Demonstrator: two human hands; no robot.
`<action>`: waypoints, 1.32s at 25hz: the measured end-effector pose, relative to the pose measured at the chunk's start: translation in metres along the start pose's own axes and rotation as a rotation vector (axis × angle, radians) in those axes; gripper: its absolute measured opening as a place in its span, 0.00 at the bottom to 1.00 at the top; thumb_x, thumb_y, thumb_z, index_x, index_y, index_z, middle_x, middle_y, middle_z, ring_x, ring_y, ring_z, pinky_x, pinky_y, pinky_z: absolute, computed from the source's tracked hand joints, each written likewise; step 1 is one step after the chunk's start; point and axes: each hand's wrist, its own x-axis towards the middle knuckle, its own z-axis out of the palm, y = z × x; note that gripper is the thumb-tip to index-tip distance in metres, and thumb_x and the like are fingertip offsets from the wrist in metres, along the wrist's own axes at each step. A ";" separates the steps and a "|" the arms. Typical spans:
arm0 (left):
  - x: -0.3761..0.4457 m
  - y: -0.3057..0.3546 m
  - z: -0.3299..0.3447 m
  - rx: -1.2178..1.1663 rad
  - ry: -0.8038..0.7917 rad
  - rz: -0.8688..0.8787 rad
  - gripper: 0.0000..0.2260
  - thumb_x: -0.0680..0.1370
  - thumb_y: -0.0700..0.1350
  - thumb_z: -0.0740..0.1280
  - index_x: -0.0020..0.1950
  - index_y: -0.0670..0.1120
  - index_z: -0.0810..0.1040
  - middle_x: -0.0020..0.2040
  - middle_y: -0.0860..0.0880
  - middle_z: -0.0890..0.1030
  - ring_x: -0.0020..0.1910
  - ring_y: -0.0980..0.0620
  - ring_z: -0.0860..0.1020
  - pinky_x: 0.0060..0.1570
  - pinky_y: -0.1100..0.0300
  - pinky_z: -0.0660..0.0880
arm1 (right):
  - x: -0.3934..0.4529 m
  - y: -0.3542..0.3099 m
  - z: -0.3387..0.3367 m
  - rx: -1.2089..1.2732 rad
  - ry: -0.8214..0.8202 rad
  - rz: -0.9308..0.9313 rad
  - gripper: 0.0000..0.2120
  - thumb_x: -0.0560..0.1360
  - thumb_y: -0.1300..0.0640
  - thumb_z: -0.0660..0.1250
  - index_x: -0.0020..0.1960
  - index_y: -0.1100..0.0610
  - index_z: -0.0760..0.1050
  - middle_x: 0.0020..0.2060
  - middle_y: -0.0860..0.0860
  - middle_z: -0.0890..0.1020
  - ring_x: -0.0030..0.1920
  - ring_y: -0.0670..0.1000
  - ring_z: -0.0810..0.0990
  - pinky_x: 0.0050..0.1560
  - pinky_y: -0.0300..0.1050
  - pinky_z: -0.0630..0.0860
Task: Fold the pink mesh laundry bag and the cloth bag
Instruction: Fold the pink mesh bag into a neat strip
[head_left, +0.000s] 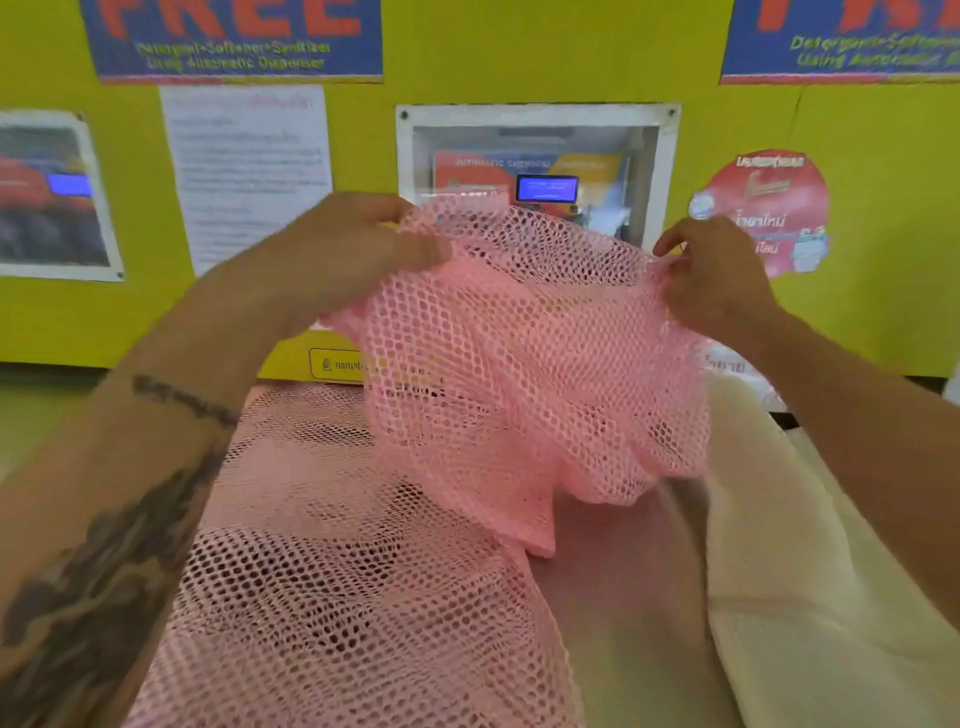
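The pink mesh laundry bag (519, 364) is lifted at its far end, which hangs in loose folds, while its near part lies spread on the table toward me. My left hand (358, 249) grips the raised edge at the upper left. My right hand (717, 275) pinches the same edge at the upper right. The cream cloth bag (769, 545) lies flat on the table to the right, partly under my right forearm.
A yellow wall (467, 52) stands close behind the table, with blue and red posters, a paper notice (244, 171) and a framed window holding a small blue screen (546, 188). A grey table surface (623, 597) shows between the two bags.
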 end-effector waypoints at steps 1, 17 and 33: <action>-0.006 -0.001 -0.021 0.003 0.060 -0.016 0.13 0.69 0.58 0.73 0.50 0.53 0.83 0.47 0.47 0.86 0.38 0.47 0.83 0.41 0.52 0.78 | 0.006 -0.007 0.003 0.044 -0.013 -0.009 0.12 0.71 0.65 0.63 0.52 0.57 0.80 0.49 0.63 0.81 0.43 0.61 0.80 0.44 0.49 0.77; -0.047 -0.141 0.001 0.656 -0.387 -0.213 0.25 0.79 0.52 0.64 0.76 0.55 0.63 0.70 0.50 0.74 0.58 0.51 0.76 0.62 0.54 0.70 | -0.113 -0.112 0.033 -0.397 -1.273 -0.376 0.15 0.77 0.49 0.66 0.61 0.52 0.70 0.58 0.48 0.76 0.55 0.51 0.76 0.57 0.49 0.75; -0.031 -0.141 -0.046 1.000 -0.153 -0.325 0.24 0.76 0.52 0.64 0.72 0.53 0.65 0.71 0.44 0.67 0.67 0.40 0.69 0.64 0.42 0.69 | -0.106 -0.120 0.056 -0.060 -0.848 -0.227 0.13 0.73 0.58 0.64 0.56 0.49 0.77 0.52 0.49 0.78 0.50 0.52 0.77 0.42 0.44 0.73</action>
